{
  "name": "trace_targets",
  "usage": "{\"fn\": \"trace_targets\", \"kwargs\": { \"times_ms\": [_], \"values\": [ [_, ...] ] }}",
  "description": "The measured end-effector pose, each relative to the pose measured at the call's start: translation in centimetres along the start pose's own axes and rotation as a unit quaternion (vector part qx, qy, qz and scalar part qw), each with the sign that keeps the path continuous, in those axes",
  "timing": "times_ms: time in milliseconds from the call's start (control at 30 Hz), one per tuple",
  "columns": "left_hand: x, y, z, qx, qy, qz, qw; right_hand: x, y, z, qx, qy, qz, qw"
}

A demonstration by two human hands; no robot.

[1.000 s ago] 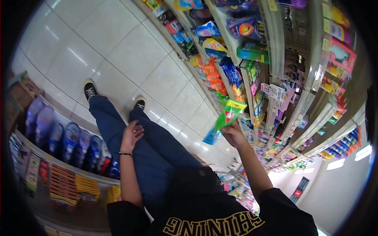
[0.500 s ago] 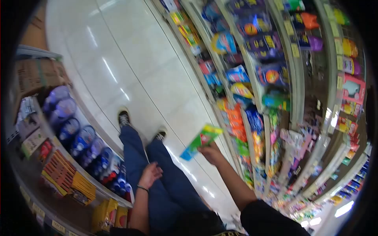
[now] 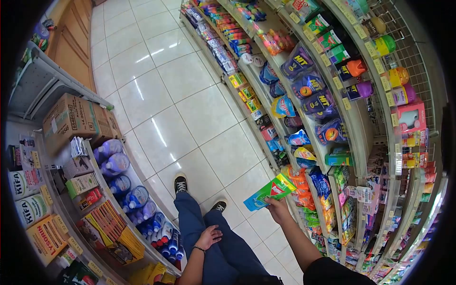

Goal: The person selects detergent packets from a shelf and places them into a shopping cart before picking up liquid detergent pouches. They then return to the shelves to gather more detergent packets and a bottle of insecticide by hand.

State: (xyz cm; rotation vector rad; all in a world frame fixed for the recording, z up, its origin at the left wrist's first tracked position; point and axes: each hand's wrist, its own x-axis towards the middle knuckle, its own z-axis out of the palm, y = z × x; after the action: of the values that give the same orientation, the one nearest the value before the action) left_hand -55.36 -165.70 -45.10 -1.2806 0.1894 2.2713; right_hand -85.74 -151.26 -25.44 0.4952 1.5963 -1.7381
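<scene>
A flat green and blue box (image 3: pixel 270 192) with a yellow edge is held by my right hand (image 3: pixel 276 209), whose fingers pinch its lower edge over the aisle floor, close to the right-hand shelves. My left hand (image 3: pixel 208 237) hangs above my thighs with its fingers apart and nothing in it; a dark bracelet circles the wrist. Nearest to the box on the right are orange packs (image 3: pixel 300 186) on a low shelf.
Curving shelves on the right hold purple packs (image 3: pixel 317 101) and many bottles. On the left shelves stand a cardboard carton (image 3: pixel 71 119), blue and purple bottles (image 3: pixel 138 195) and yellow packets (image 3: pixel 124 244). White floor tiles (image 3: pixel 161 104) run between, under my shoes.
The view has shifted and become sharper, showing more of the aisle and the left shelves. The box remains in my right hand and now appears lower and further right; my left hand also appears lower and further right.
</scene>
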Motion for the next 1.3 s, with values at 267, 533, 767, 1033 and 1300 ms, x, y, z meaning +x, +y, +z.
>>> {"fn": "trace_targets", "kwargs": {
  "times_ms": [267,533,767,1033,1300],
  "values": [
    [-0.6,0.4,-0.7,-0.016,-0.035,0.006,0.999,1.1,0.7,2.1,0.01,0.025,-0.009,1.0],
    [-1.1,1.7,-0.6,-0.036,-0.039,0.011,0.999,1.1,2.9,6.5,0.006,-0.01,0.015,1.0],
    [-1.1,2.6,-0.3,-0.041,-0.034,-0.008,0.999,-0.4,5.3,8.1,0.04,0.021,0.05,0.998],
    [-1.2,4.0,0.3,-0.027,-0.034,-0.003,0.999,-1.3,4.4,7.7,0.036,0.054,0.032,0.997],
    [-1.3,4.5,0.3,-0.016,-0.035,0.004,0.999,-0.4,-10.1,2.8,-0.215,0.337,-0.394,0.827]
  ]
}}
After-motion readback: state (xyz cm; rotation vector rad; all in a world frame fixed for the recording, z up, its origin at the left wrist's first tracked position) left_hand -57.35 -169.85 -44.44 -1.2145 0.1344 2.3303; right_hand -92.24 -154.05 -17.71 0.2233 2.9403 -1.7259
